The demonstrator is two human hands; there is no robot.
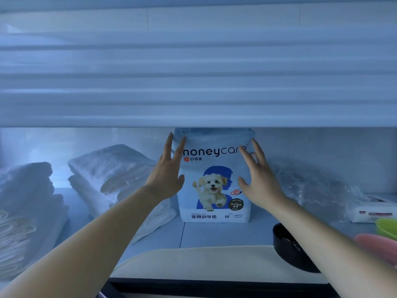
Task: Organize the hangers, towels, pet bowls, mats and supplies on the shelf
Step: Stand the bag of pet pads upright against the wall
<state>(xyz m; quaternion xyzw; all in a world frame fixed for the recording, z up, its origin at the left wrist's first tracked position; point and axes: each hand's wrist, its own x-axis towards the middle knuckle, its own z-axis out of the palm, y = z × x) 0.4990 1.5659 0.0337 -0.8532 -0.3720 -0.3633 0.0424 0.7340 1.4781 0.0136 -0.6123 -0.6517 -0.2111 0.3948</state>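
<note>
Blue-and-white pad bag (214, 196): stands upright toward the back of the shelf (225, 233), at 6 o'clock from the frame's centre, puppy print facing out, its top hidden behind the upper shelf board (193, 82).
Left hand (167, 175): fingers straight and slightly spread, laid along the bag's upper left edge; curled round nothing.
Right hand (260, 181): fingers straight and splayed over the bag's upper right corner; nothing gripped.
Towels: two folded white stacks, the near stack (111, 168) just beside the bag at 9 o'clock, the far stack (25, 201) farther out at 8 o'clock.
Clear plastic bag (311, 183): crumpled at 3 o'clock of the pad bag.
Tissue pack (373, 211): at 4 o'clock, by the frame edge.
Bowls: black bowl (287, 248) at 5 o'clock, partly behind the right forearm; green bowl (386, 227) and pink bowl (378, 244) cut off at the right edge.
Cream mat (204, 261): at 6 o'clock, in front of the bag, near the shelf's front edge.
</note>
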